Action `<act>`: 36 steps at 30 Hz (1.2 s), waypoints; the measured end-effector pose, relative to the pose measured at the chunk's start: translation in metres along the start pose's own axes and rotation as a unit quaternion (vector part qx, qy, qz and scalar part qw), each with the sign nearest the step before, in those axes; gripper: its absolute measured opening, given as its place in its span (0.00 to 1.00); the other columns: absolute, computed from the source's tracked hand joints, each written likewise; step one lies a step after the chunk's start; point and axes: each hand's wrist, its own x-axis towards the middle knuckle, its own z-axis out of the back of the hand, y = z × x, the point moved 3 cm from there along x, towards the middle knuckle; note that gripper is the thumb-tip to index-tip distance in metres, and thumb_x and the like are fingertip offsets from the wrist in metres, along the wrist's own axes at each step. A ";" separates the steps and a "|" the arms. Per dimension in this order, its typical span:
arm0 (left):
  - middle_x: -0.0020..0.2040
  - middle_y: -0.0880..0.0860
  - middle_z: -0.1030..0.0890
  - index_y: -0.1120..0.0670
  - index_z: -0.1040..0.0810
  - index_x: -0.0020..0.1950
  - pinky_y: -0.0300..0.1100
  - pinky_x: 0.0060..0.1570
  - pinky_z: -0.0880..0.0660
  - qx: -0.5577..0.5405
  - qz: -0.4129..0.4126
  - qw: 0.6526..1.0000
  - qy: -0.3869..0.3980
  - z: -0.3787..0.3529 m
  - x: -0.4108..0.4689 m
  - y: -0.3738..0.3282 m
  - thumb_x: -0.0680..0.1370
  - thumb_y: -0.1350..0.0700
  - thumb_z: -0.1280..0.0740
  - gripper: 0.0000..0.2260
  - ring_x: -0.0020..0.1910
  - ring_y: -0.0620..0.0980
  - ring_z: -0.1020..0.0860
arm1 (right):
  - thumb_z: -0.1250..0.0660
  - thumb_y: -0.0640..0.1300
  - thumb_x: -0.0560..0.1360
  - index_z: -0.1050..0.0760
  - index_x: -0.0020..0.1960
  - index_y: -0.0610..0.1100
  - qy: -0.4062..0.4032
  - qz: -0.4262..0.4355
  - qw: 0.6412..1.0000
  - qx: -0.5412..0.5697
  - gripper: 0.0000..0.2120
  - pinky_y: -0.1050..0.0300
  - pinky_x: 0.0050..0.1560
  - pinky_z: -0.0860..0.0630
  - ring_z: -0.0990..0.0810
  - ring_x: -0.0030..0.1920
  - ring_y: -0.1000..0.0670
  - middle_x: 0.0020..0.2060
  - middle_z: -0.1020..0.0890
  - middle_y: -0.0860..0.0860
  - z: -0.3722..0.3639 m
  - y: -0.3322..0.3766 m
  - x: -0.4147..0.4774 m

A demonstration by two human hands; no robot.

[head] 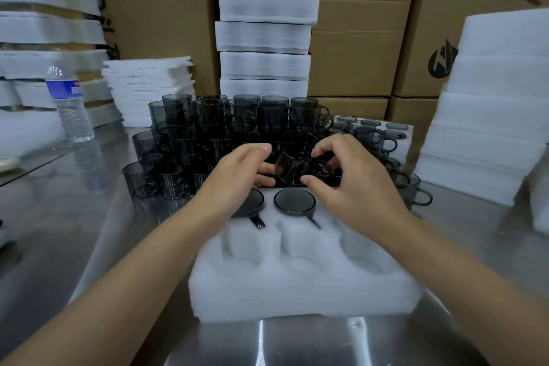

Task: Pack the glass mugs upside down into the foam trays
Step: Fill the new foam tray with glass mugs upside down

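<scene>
Hanging tilted over the foam tray [297,291], one mug [292,169] is clasped by left grip [240,171] & right grip [353,175], fingers curled round it, prob. for flipping rim-down. Two seated mugs [298,200] are set base-up.

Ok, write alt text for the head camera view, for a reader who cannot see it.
The left hand and right hand hold a dark glass mug over a white foam tray on a steel table. Two packed mugs sit upside down in it; its near pockets are empty. More stacked mugs stand behind.

Both hands [237,171] [347,175] hold a tilted mug [292,168] over the tray [303,291].
</scene>
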 end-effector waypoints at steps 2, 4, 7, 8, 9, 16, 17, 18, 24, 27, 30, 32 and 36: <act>0.43 0.47 0.15 0.42 0.23 0.52 0.41 0.48 0.27 0.004 -0.001 1.000 0.003 0.000 0.000 0.000 0.80 0.46 0.41 0.07 0.42 0.44 0.17 | 0.29 0.47 0.72 0.30 0.52 0.50 0.003 0.011 1.000 0.010 0.13 0.46 0.44 0.26 0.24 0.43 0.50 0.50 0.28 0.57 0.000 0.001 0.000; 0.45 0.48 0.16 0.42 0.23 0.53 0.40 0.48 0.27 0.014 -0.004 1.000 0.004 -0.001 0.000 0.001 0.79 0.45 0.40 0.07 0.42 0.43 0.17 | 0.29 0.45 0.72 0.30 0.52 0.48 0.011 0.026 0.999 0.020 0.13 0.46 0.44 0.26 0.25 0.43 0.50 0.50 0.29 0.56 0.000 0.003 0.000; 0.48 0.47 0.17 0.41 0.24 0.54 0.40 0.48 0.27 0.032 -0.011 0.999 0.005 0.000 0.000 0.002 0.79 0.45 0.39 0.07 0.41 0.41 0.18 | 0.29 0.44 0.72 0.29 0.54 0.46 0.028 0.045 0.999 0.012 0.13 0.47 0.45 0.25 0.25 0.45 0.50 0.52 0.29 0.55 0.000 0.006 -0.001; 0.48 0.47 0.17 0.40 0.24 0.54 0.39 0.48 0.28 0.038 -0.013 0.999 0.006 0.000 0.000 0.003 0.79 0.45 0.39 0.07 0.41 0.40 0.18 | 0.29 0.45 0.72 0.28 0.55 0.46 0.033 0.048 0.998 0.007 0.13 0.47 0.45 0.25 0.25 0.45 0.50 0.53 0.29 0.55 0.000 0.006 -0.001; 0.48 0.46 0.17 0.39 0.24 0.53 0.39 0.48 0.28 0.041 -0.013 0.999 0.007 0.000 0.000 0.003 0.79 0.44 0.38 0.06 0.41 0.39 0.18 | 0.29 0.45 0.72 0.28 0.55 0.46 0.036 0.050 0.998 0.003 0.14 0.47 0.45 0.25 0.25 0.45 0.50 0.54 0.29 0.55 0.000 0.007 -0.001; 0.47 0.43 0.16 0.36 0.23 0.50 0.39 0.48 0.28 0.042 -0.008 0.999 0.007 0.000 0.001 0.006 0.68 0.37 0.38 0.13 0.41 0.38 0.18 | 0.30 0.46 0.73 0.29 0.59 0.48 0.050 0.045 0.998 -0.016 0.17 0.50 0.47 0.26 0.24 0.46 0.49 0.56 0.30 0.55 0.000 0.007 -0.001; 0.47 0.43 0.16 0.37 0.23 0.51 0.39 0.48 0.29 0.041 -0.008 0.999 0.009 0.000 0.001 0.006 0.68 0.37 0.38 0.14 0.41 0.38 0.18 | 0.30 0.46 0.73 0.29 0.60 0.48 0.051 0.044 0.998 -0.017 0.17 0.50 0.47 0.26 0.24 0.47 0.49 0.56 0.30 0.55 -0.001 0.007 -0.001; 0.47 0.43 0.16 0.37 0.23 0.51 0.39 0.48 0.29 0.041 -0.008 0.999 0.010 0.000 0.001 0.007 0.68 0.38 0.38 0.14 0.41 0.38 0.18 | 0.30 0.46 0.73 0.29 0.60 0.48 0.051 0.044 0.998 -0.017 0.18 0.50 0.47 0.26 0.24 0.47 0.49 0.57 0.30 0.56 -0.001 0.007 -0.001; 0.47 0.42 0.16 0.38 0.21 0.49 0.39 0.48 0.28 0.046 -0.007 0.999 0.009 0.001 0.001 0.007 0.70 0.38 0.37 0.12 0.41 0.39 0.19 | 0.31 0.46 0.73 0.30 0.62 0.49 0.050 0.039 0.998 -0.019 0.19 0.50 0.47 0.26 0.24 0.47 0.50 0.57 0.31 0.56 -0.001 0.006 -0.001; 0.46 0.41 0.17 0.38 0.22 0.49 0.38 0.47 0.29 0.052 -0.011 0.999 0.009 0.001 0.001 0.007 0.76 0.43 0.36 0.05 0.41 0.37 0.19 | 0.31 0.46 0.73 0.31 0.63 0.49 0.051 0.035 0.998 -0.023 0.20 0.50 0.47 0.26 0.25 0.47 0.50 0.57 0.31 0.56 -0.001 0.005 -0.002; 0.44 0.38 0.17 0.39 0.22 0.50 0.37 0.45 0.30 0.055 -0.013 0.998 0.009 0.001 0.001 0.008 0.77 0.44 0.36 0.05 0.40 0.36 0.19 | 0.32 0.46 0.73 0.32 0.64 0.49 0.052 0.032 0.998 -0.025 0.21 0.52 0.47 0.27 0.26 0.48 0.51 0.58 0.32 0.56 -0.002 0.004 -0.002; 0.43 0.37 0.17 0.39 0.22 0.50 0.36 0.44 0.30 0.055 -0.012 0.998 0.010 0.000 0.000 0.007 0.77 0.44 0.36 0.05 0.40 0.35 0.19 | 0.32 0.46 0.73 0.32 0.64 0.49 0.053 0.032 0.998 -0.026 0.21 0.54 0.46 0.27 0.26 0.48 0.51 0.58 0.32 0.56 -0.002 0.003 -0.002; 0.44 0.40 0.17 0.40 0.22 0.50 0.37 0.45 0.30 0.053 -0.012 0.998 0.010 -0.001 0.000 0.007 0.77 0.45 0.35 0.05 0.39 0.35 0.20 | 0.32 0.46 0.73 0.33 0.65 0.50 0.054 0.026 0.998 -0.028 0.22 0.56 0.45 0.30 0.27 0.49 0.52 0.58 0.32 0.56 -0.003 0.002 -0.002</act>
